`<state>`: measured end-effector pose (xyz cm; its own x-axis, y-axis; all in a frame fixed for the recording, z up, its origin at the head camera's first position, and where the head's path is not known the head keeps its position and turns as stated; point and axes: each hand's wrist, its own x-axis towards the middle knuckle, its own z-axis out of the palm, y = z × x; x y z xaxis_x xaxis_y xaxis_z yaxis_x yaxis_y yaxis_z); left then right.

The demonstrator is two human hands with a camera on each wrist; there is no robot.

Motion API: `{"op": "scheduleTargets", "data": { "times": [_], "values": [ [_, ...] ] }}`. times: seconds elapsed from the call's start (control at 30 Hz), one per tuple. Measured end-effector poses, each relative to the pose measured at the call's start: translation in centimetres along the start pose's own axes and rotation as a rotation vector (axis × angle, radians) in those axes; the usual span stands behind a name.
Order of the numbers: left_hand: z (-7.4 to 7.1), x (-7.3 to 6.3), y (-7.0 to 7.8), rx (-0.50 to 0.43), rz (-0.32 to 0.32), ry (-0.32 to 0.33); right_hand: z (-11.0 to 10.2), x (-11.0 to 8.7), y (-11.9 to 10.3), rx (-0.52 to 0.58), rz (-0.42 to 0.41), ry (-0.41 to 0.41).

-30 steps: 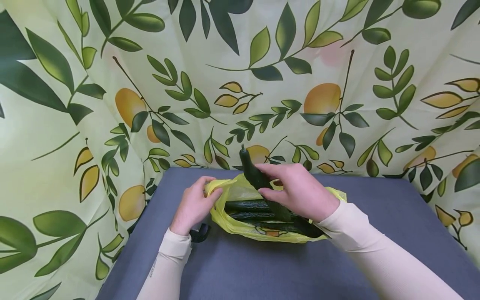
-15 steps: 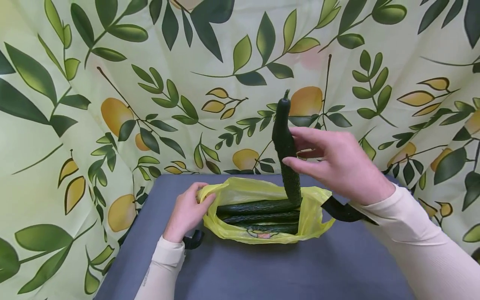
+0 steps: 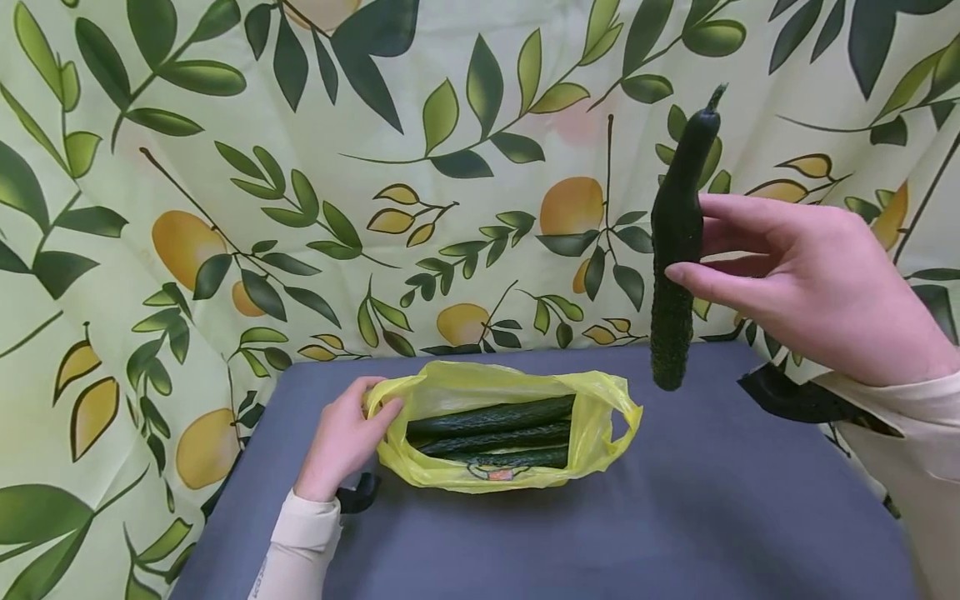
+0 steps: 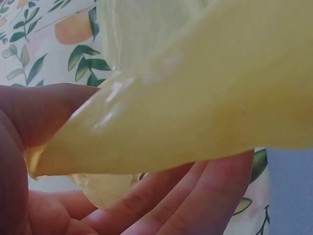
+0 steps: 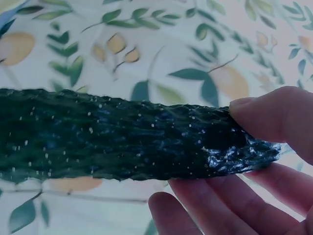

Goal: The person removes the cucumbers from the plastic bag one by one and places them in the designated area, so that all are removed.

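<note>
My right hand (image 3: 817, 279) pinches a dark green cucumber (image 3: 677, 242) between thumb and fingers, holding it nearly upright in the air, stem end up. Its bumpy skin fills much of the right wrist view, where the thumb (image 5: 274, 115) lies on one side and the fingers on the other. On the left, my left hand (image 3: 345, 437) grips the edge of a yellow plastic bag (image 3: 510, 479), holding its mouth wide. Several more cucumbers (image 3: 495, 417) lie side by side inside the bag. In the left wrist view the bag's film (image 4: 186, 103) covers part of the fingers.
The bag rests on a grey-blue table (image 3: 525, 550). Behind and beside the table hangs a cloth (image 3: 465, 192) printed with leaves and orange fruit. Dark straps (image 3: 802, 400) sit at the wrists, near the pale sleeves.
My right hand has lifted the cucumber up out of the bag and carried it to the right, turning it more upright. The left hand keeps its hold on the bag's edge.
</note>
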<state>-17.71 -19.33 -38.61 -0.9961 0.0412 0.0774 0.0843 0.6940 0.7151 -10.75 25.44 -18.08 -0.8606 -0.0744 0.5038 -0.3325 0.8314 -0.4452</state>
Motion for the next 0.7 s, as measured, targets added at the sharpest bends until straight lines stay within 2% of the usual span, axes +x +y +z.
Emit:
{"op": "scheduleTargets", "data": {
  "times": [0.13,0.33,0.5,0.7],
  "values": [
    [-0.2,0.1,0.0,0.000,-0.006,-0.012,0.7,-0.3,2.0,-0.049,0.043,-0.038],
    [-0.6,0.1,-0.3,0.023,-0.009,-0.003,4.0,-0.9,6.4,-0.156,0.036,-0.175],
    [-0.9,0.2,-0.5,0.035,-0.014,-0.005,7.3,-1.1,9.8,-0.167,0.075,-0.298],
    [-0.5,0.4,-0.4,0.034,-0.004,-0.007,10.5,-1.9,13.1,-0.162,0.117,-0.396]
  ]
}}
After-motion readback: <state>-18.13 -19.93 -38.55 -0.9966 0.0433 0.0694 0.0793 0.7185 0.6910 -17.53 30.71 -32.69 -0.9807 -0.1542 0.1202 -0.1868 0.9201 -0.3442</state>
